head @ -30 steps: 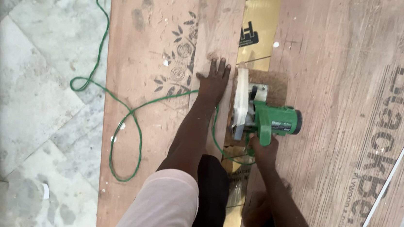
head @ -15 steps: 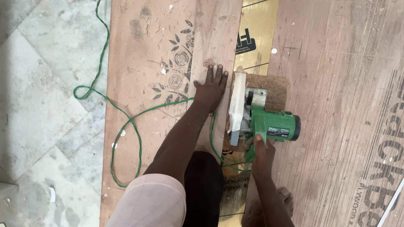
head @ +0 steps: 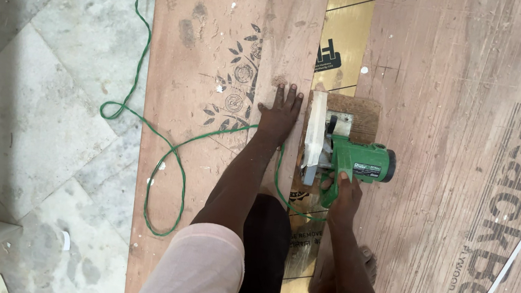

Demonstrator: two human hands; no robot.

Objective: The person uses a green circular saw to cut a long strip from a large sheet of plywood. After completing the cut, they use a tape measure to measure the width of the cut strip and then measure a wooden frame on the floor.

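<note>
My left hand (head: 280,114) lies flat, fingers spread, on a narrow brown plywood strip (head: 217,67), pressing it down beside the cut line. My right hand (head: 343,191) grips the handle of a green circular saw (head: 344,157) that sits on a small board over the gap between the strip and the wide plywood sheet (head: 455,151). The saw's white blade guard (head: 315,135) runs along the strip's right edge. Its green power cord (head: 166,151) loops across the strip and up the tiled floor.
A shiny gold laminate sheet (head: 347,22) shows in the gap beyond the saw. Grey marble floor tiles (head: 45,96) lie to the left. A thin white rod (head: 515,250) rests on the wide sheet at right. My bare foot (head: 366,262) stands on the wood.
The saw and both hands have moved slightly forward along the cut line. The left hand stays flat on the strip, the right hand stays on the saw handle.
</note>
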